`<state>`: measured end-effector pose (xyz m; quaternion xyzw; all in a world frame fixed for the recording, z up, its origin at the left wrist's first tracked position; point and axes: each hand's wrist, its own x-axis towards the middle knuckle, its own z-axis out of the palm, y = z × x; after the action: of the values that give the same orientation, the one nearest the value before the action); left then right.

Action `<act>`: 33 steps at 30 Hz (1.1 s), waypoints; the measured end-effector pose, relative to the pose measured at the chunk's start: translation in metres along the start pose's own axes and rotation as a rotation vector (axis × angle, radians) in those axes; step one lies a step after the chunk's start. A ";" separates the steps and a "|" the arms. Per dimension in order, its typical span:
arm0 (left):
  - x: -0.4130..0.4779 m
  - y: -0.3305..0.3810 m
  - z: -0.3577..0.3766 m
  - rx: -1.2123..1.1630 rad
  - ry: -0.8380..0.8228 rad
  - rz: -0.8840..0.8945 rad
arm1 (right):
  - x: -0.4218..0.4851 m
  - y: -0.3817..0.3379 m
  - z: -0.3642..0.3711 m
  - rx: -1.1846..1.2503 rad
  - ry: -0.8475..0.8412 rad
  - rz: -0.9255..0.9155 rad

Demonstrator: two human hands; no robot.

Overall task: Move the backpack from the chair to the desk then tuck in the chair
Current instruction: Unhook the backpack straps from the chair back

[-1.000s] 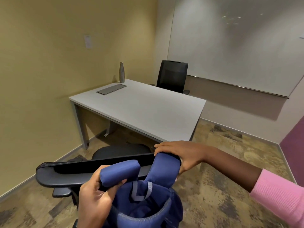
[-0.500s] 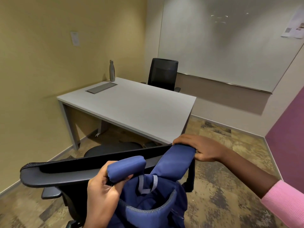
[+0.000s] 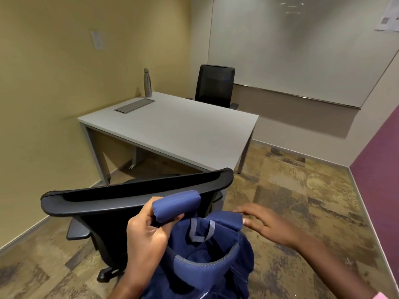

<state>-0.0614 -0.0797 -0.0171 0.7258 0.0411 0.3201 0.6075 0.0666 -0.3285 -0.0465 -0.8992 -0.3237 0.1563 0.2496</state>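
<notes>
Behind the near chair, my left hand is clamped on one padded strap of the blue backpack, taking its weight so the bag hangs clear at the back of the chair rather than resting on it. My right hand is open, fingers spread, just beside the second strap at the right and gripping nothing. Half a second ago that hand was pressed over this strap where it draped across the chair's top rail; now the strap is off the rail and the hand has let go. That freed loop is why the bag can be lifted at all. The desk lies beyond the chair, bare on its near side, with a bottle at its far left corner.
</notes>
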 end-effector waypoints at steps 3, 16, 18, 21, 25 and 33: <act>-0.007 0.003 -0.005 0.028 0.021 0.014 | -0.014 -0.011 0.020 0.236 -0.043 -0.036; 0.000 0.021 -0.036 0.099 0.186 0.152 | 0.005 -0.045 0.078 0.625 0.111 -0.099; 0.007 0.029 -0.041 0.101 0.211 0.194 | 0.013 -0.052 0.085 0.696 0.210 -0.102; 0.016 0.043 -0.047 0.111 0.226 0.246 | 0.024 -0.069 0.086 0.707 0.344 -0.123; 0.028 0.054 -0.063 0.099 0.278 0.293 | 0.034 -0.094 0.076 0.635 0.513 -0.158; 0.057 0.069 -0.096 0.104 0.400 0.306 | 0.044 -0.146 0.052 0.465 0.796 -0.198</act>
<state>-0.0884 0.0099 0.0748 0.6762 0.0664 0.5430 0.4935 0.0021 -0.1843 -0.0146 -0.7744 -0.2435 -0.1568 0.5626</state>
